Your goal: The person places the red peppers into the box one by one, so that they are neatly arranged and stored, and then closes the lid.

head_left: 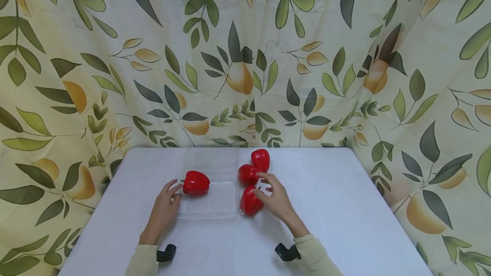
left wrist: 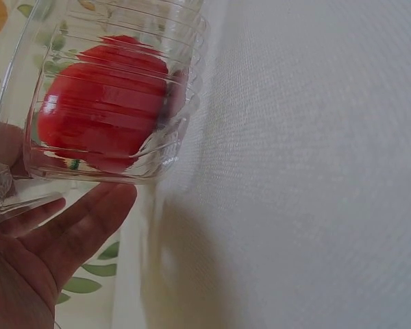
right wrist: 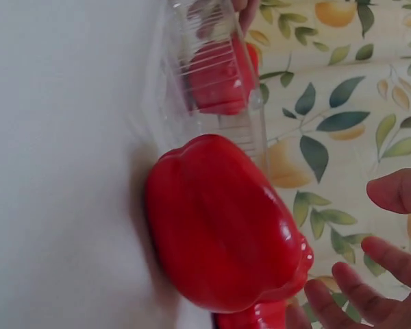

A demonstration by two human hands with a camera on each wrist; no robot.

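Observation:
In the head view, a clear plastic container (head_left: 220, 215) lies on the table with one red bell pepper (head_left: 196, 183) in its left part. My left hand (head_left: 163, 211) is at the container's left edge; its fingertips (left wrist: 120, 195) touch the clear outer wall in the left wrist view. Beyond the container's right side are three red peppers: a near one (head_left: 251, 201), a middle one (head_left: 248, 175) and a far one (head_left: 261, 160). My right hand (head_left: 279, 201) hovers beside them, fingers spread and apart from the large pepper (right wrist: 219, 223) in the right wrist view.
The white table (head_left: 326, 208) spreads out on both sides of the container. Behind it hangs a curtain (head_left: 238, 110) with leaves and orange fruit. Dark wrist-mounted devices show at the left wrist (head_left: 166, 253) and right wrist (head_left: 287, 252).

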